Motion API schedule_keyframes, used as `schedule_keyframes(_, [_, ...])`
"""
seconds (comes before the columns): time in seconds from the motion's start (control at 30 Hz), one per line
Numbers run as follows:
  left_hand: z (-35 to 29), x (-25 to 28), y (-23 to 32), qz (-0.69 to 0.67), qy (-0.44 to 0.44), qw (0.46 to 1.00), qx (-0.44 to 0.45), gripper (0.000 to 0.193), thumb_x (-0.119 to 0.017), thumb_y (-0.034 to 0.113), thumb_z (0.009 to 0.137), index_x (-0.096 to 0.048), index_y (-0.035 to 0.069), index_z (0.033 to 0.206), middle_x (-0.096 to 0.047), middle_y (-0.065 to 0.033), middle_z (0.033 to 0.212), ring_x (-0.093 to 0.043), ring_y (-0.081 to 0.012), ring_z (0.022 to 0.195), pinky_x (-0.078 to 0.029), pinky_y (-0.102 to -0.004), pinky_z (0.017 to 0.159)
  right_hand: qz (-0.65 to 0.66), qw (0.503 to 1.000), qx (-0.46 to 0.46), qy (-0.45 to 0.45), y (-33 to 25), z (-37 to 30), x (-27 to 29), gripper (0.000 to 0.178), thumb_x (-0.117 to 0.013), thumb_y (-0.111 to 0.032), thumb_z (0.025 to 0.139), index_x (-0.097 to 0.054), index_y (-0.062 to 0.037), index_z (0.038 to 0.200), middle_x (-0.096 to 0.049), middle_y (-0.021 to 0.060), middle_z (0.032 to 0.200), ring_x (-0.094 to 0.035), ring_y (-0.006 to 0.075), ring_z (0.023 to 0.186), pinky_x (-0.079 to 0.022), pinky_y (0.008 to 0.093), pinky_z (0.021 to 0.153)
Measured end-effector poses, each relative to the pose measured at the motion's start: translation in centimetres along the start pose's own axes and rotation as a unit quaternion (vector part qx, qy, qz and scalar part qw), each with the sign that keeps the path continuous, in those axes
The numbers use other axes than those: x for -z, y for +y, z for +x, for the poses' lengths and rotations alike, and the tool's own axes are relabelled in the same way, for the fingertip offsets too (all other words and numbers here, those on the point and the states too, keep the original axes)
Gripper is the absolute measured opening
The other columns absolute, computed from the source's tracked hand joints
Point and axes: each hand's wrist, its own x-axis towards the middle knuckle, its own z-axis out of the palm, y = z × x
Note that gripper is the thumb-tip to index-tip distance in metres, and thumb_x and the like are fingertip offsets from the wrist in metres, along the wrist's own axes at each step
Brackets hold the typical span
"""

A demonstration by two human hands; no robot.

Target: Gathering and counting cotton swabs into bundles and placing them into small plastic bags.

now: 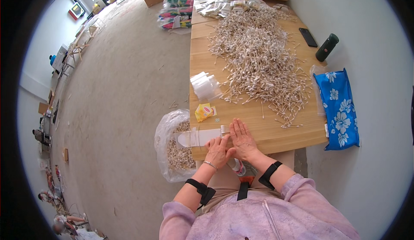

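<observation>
Cotton swabs (224, 129) lie side by side in a small row at the end of a white flat strip with a rounded tip (202, 137), near the table's front left corner. My left hand (218, 153) has its fingers bent over the strip's near edge, at the row. My right hand (242, 140) lies with fingers stretched out along the row's right side, its palm toward the swabs. The two hands meet at the thumbs. What lies beneath the palms is hidden.
A big heap of loose swabs (258, 54) covers the table. Clear bags (205, 86) and yellow cards (204, 112) lie left. A plastic sack of swabs (162, 143) stands beside the corner. A phone (308, 37), dark bottle (327, 47) and blue flowered pack (338, 110) line the right.
</observation>
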Motion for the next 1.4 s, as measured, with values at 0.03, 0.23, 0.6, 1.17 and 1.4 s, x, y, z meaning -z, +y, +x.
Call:
schedule_keyframes(0.03, [0.0,0.0,0.0,-0.001,0.001,1.0,0.0,0.066,-0.058,0.041,0.084,-0.036,0.011,0.139,-0.051,-0.0091,0.102,-0.045,-0.027,0.097,-0.026,-0.0404,0.088,-0.002,1.0,0.004,0.02,0.0,0.0,-0.2,0.098,-0.055,-0.05,0.074,-0.015,0.0078,0.141,-0.012,0.0252,0.149,-0.008,0.0355,0.141,-0.005,0.0431,0.115])
schedule_keyframes(0.23, [0.7,0.0,0.4,-0.009,0.027,0.999,0.018,0.059,-0.057,0.039,0.086,-0.039,0.012,0.135,-0.054,-0.0099,0.1,-0.048,-0.027,0.093,-0.028,-0.0418,0.087,-0.021,0.999,0.005,0.032,0.1,0.0,-0.3,0.092,-0.052,-0.045,0.075,-0.018,0.0084,0.141,-0.015,0.0265,0.148,-0.011,0.0365,0.14,-0.006,0.0436,0.115])
schedule_keyframes(0.6, [1.1,-0.3,0.1,-0.025,0.015,0.999,0.04,0.058,-0.056,0.027,0.085,-0.036,0.009,0.136,-0.056,-0.0105,0.106,-0.051,-0.0268,0.096,-0.031,-0.0408,0.085,0.028,0.998,0.004,0.048,-0.1,0.0,-0.2,0.088,-0.052,-0.039,0.074,-0.019,0.008,0.14,-0.015,0.0263,0.148,-0.012,0.0361,0.14,-0.007,0.0437,0.115])
schedule_keyframes(1.17, [3.3,0.5,0.8,-0.022,-0.086,0.983,0.16,0.057,-0.058,0.016,0.084,-0.033,0.009,0.135,-0.064,-0.0162,0.095,-0.061,-0.033,0.088,-0.034,-0.0443,0.079,0.034,0.999,0.006,0.037,0.1,-0.1,0.1,0.09,-0.053,-0.049,0.08,-0.019,0.0083,0.14,-0.016,0.0265,0.148,-0.012,0.0363,0.14,-0.009,0.0444,0.114])
schedule_keyframes(1.4, [2.7,-0.4,0.1,-0.08,0.017,0.99,0.114,0.056,-0.062,0.013,0.08,-0.041,0.005,0.131,-0.063,-0.0157,0.095,-0.06,-0.0321,0.087,-0.036,-0.0419,0.078,0.031,0.998,0.03,0.04,0.0,-1.2,0.0,0.09,-0.058,-0.048,0.079,-0.021,0.0068,0.14,-0.016,0.0242,0.148,-0.012,0.0353,0.14,-0.009,0.0438,0.115])
